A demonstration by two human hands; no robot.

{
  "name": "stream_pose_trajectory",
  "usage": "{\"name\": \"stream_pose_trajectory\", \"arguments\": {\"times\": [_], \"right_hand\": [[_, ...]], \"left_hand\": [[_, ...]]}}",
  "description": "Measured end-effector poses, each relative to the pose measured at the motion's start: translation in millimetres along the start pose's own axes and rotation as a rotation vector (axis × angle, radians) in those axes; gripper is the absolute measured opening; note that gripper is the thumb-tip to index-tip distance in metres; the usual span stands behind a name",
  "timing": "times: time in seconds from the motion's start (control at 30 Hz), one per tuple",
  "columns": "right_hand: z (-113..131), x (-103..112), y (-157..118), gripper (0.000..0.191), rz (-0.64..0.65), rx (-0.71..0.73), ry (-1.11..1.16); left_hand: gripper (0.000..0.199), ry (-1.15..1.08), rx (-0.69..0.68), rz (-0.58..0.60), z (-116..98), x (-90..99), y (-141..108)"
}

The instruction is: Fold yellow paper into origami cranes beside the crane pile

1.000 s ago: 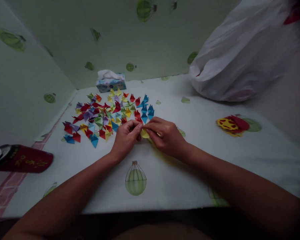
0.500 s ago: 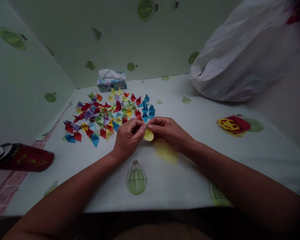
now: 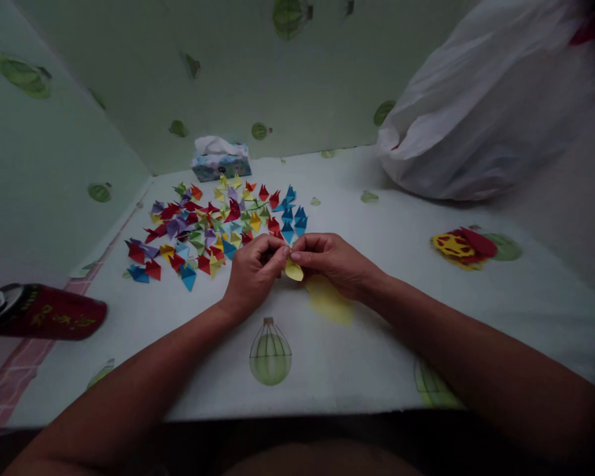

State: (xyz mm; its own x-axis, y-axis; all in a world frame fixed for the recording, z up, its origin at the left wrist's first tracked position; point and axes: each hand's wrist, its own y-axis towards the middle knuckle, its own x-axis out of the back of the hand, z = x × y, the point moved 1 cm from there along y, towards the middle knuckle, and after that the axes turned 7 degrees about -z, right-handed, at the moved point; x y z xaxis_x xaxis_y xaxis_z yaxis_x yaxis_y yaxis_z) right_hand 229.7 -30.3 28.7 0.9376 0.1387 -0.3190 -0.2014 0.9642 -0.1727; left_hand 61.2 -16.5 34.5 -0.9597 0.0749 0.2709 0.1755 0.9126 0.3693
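Note:
Both my hands meet over the middle of the table, pinching a small yellow paper piece (image 3: pixel 293 271) between thumbs and fingers. My left hand (image 3: pixel 255 271) grips it from the left, and my right hand (image 3: pixel 333 263) from the right. The piece hangs below the fingertips with a rounded lower edge; its upper part is hidden by my fingers. A larger yellow patch (image 3: pixel 330 303) shows on the tabletop under my right hand; I cannot tell whether it is paper or print. Just beyond my left hand spread many folded paper figures (image 3: pixel 193 239) in red, blue, yellow, green and purple.
A tissue box (image 3: pixel 221 162) stands against the back wall. At the left edge lies a dark red can (image 3: pixel 54 311). A large white plastic bag (image 3: pixel 451 132) fills the back right. Yellow and red cut-out pieces (image 3: pixel 461 248) lie on the right side of the table (image 3: pixel 371 370).
The yellow paper piece has tilted slightly, and its visible part looks narrower. My fingers have shifted only a little; the surroundings look the same.

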Motion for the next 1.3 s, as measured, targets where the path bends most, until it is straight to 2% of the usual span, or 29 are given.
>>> {"name": "stream_pose_trajectory", "arguments": {"times": [0.23,0.47,0.6,0.83,1.1,1.3], "right_hand": [[-1.7,-1.4,0.8,0.029,-0.039,0.079,-0.026],[-1.3,0.8,0.1,0.026,-0.199,0.233,-0.191],[-2.3,1.2,0.7,0.025,-0.22,0.251,-0.214],[-6.1,-2.9,-0.1,0.021,-0.177,0.234,-0.171],[-7.5,-4.1,-1.4,0.022,-0.225,0.291,-0.27],[-9.9,-7.3,-3.7,0.022,-0.223,0.289,-0.269]], "left_hand": [[0.017,-0.068,0.065,0.029,0.1,0.1,1.6],[0.026,-0.25,0.257,0.061,-0.6,-2.1,3.8],[0.028,-0.285,0.331,0.053,1.4,-3.3,3.6],[0.024,-0.2,0.27,0.007,0.5,-2.9,3.1],[0.02,-0.234,0.245,-0.028,0.6,-5.8,0.2],[0.015,-0.165,0.169,-0.062,4.7,-8.6,-3.5]]}}
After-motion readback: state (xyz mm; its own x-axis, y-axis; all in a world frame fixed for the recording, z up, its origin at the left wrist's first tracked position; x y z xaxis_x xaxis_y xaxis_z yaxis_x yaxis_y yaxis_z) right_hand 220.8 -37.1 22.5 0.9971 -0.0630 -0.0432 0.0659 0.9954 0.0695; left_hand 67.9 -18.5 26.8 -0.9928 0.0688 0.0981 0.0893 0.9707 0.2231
